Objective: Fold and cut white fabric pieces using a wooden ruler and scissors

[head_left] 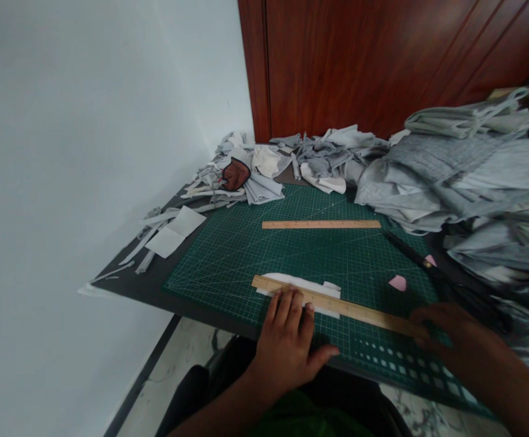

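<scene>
My left hand (286, 340) lies flat with its fingers stretched out and the thumb spread. Its fingertips press on a wooden ruler (364, 313), which lies slantwise across a white strip of cloth (307, 283). Parts of the cloth show above and below the ruler; the fingers hide some of its lower edge. At the ruler's right end, my right hand (446, 334) is closed around it between thumb and fingers, in shadow. Both ruler and cloth rest on a green cutting mat (228, 261) near its front edge.
A second wooden ruler (321, 224) lies farther back. Black scissors (428, 265) and a pink chalk piece (398, 283) are at right. Grey fabric (446, 170) is heaped beyond them. Cloth scraps (264, 188) line the back, and a white piece (175, 232) lies left.
</scene>
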A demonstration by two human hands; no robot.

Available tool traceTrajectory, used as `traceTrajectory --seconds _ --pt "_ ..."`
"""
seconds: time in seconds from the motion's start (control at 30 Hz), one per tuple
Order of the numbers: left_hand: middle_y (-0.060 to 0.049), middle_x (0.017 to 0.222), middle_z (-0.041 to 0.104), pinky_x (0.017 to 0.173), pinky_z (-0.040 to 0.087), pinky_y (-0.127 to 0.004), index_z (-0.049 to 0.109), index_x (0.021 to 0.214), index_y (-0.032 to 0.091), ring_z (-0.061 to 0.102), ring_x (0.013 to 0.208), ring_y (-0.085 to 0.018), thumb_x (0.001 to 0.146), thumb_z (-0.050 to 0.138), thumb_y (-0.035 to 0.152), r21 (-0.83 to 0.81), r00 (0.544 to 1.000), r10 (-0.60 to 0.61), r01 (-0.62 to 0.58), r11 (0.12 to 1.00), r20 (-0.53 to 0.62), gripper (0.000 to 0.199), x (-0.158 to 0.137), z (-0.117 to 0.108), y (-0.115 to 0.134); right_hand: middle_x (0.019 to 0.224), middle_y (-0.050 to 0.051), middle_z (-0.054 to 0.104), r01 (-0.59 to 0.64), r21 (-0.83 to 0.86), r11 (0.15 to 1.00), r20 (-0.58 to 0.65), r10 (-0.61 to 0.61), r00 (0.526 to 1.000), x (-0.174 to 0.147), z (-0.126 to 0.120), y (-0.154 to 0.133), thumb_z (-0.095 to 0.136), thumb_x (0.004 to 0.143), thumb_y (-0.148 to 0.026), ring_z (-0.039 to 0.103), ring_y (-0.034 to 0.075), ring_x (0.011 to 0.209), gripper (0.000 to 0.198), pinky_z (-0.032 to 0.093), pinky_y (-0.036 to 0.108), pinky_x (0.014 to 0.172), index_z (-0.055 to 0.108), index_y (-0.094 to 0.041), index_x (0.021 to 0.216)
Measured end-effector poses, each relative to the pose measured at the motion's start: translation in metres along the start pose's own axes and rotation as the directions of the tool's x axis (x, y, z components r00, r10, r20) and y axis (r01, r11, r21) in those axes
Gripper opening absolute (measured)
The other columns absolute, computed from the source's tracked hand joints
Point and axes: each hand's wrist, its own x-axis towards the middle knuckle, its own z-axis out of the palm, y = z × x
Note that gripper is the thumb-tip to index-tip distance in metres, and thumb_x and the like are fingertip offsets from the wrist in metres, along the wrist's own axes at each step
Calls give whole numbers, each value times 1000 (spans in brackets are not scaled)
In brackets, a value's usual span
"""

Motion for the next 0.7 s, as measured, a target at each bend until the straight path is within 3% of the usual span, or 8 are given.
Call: traceTrajectory --seconds 0.13,0.33,0.53,0.7 --pt "-25 138 61 113 44 -60 65 125 9 51 137 -41 93 56 67 2 1000 3 -3 1000 6 67 0 0 0 109 8 74 0 19 1000 101 -2 995 1 -4 0 67 71 -37 72 33 103 25 57 44 93 78 -30 91" --pt "-25 138 61 114 42 -61 66 124 8 51 136 -41 93 56 66 -18 1000 -5 5 1000 29 66 2 0 -1 102 9 73 -6 -16 1000 6 6 1000 -2 -7 -21 64 67 -27 70 32 101 22 56 42 90 76 -28 86" --pt "-28 137 60 115 40 -62 67 124 5 52 135 -43 93 57 66 -27 1000 9 -9 1000 23 69 3 0 -1 107 9 72 9 -22 1000 104 -7 995 3 -13 -18 69 68 -29 70 31 105 26 54 41 94 78 -27 92" --pt "-26 137 60 114 41 -61 68 122 7 52 135 -42 93 55 67 -25 1000 3 -3 1000 19 68 4 0 -2 102 7 72 20 -25 999 35 -19 999 -2 -17 -35 64 70 -22 70 29 102 21 54 40 94 76 -26 87"
